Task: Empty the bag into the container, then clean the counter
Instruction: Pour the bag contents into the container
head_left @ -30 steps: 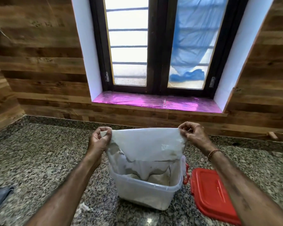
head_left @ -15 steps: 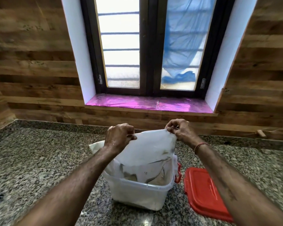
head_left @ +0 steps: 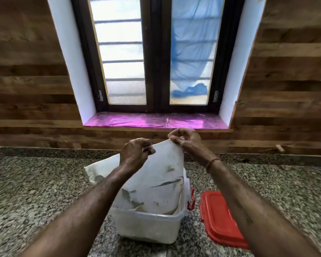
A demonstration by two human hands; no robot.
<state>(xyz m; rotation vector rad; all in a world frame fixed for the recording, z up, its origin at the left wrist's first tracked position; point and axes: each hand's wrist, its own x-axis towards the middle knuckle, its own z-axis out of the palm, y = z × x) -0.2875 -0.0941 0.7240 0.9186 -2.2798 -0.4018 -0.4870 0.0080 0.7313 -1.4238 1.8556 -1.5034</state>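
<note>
A white plastic bag hangs upside down, its lower end inside a translucent container on the granite counter. My right hand pinches the bag's raised top corner. My left hand grips the bag's upper edge just to the left of it, and the bag's left corner droops behind my left forearm. The container's contents are hidden by the bag and its cloudy wall.
A red lid lies flat on the counter right of the container, and a red latch hangs on the container's right side. A wood-panelled wall and a window with a pink-covered sill rise behind the counter.
My left hand has moved right along the bag's top edge, close to my right hand. The bag's left corner has dropped, and the stretched top edge has folded into a peak.
</note>
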